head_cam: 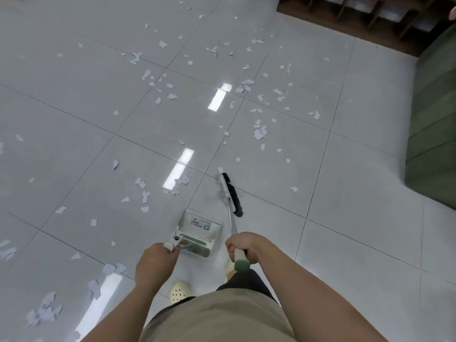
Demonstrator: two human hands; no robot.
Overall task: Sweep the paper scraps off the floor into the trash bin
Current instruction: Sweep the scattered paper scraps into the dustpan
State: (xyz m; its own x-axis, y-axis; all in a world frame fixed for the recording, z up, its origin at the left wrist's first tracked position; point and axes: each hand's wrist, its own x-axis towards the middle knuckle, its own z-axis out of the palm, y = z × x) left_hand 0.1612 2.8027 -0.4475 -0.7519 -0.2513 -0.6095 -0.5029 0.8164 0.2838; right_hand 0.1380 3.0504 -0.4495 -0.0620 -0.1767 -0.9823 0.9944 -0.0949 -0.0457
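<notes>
Right hand [244, 245] wraps the broom [230, 193] handle, left hand [154, 260] grips the dustpan [197, 233] handle. Paper scraps [259, 132] lie well beyond both grips — a hard stroke may scatter them further.

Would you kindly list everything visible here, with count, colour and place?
paper scraps: many, white, scattered across the floor, denser far centre and near left
broom: one, black bristles, pale handle with green end, right of dustpan
dustpan: one, white with green strip, near centre
floor: grey glossy tiles
sofa: one, green, right edge
shelf unit: one, dark brown, top right
shoe: one shows plainly, cream, bottom centre
left hand: grips dustpan handle
right hand: grips broom handle
</notes>
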